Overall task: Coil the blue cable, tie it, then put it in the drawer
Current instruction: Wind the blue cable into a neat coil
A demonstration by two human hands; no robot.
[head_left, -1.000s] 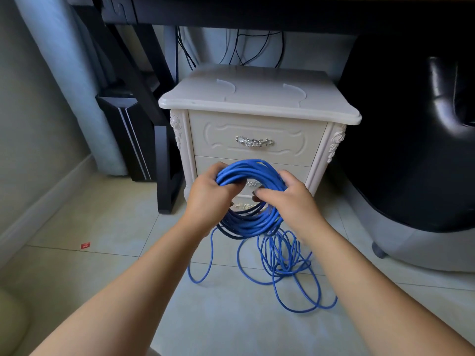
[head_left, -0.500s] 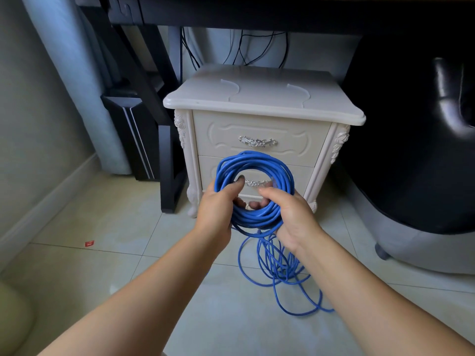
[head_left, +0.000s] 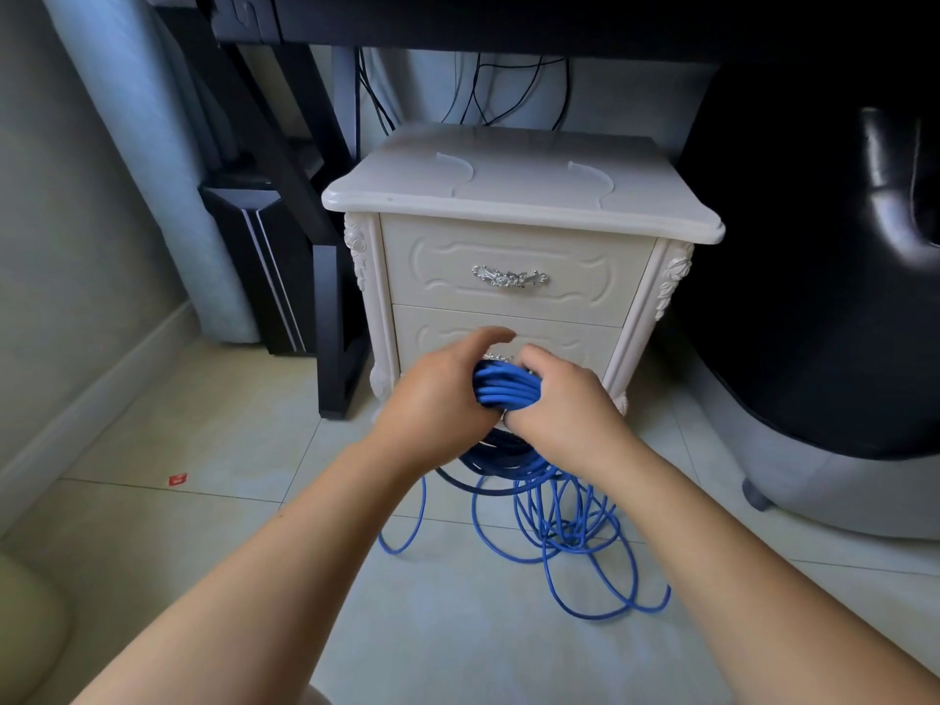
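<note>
The blue cable (head_left: 506, 389) is gathered into a coil that both hands hold in front of the nightstand. My left hand (head_left: 440, 402) grips the coil's left side and my right hand (head_left: 562, 404) grips its right side, so only a short bundle of strands shows between them. Below the hands, several loose blue loops hang down and lie spread on the tiled floor. Behind the hands stands the white nightstand (head_left: 519, 195) with its top drawer (head_left: 513, 269) closed. The lower drawer (head_left: 575, 338) is closed too and partly hidden by my hands.
A black desk leg (head_left: 330, 323) and a dark case (head_left: 254, 267) stand left of the nightstand. At the right is a black chair on a grey base (head_left: 834, 480). A small red scrap (head_left: 177, 479) lies on the floor tiles.
The coil has tipped from an upright ring facing me to lying nearly edge-on between my hands. Both hands have closed together over it and dropped a little lower.
</note>
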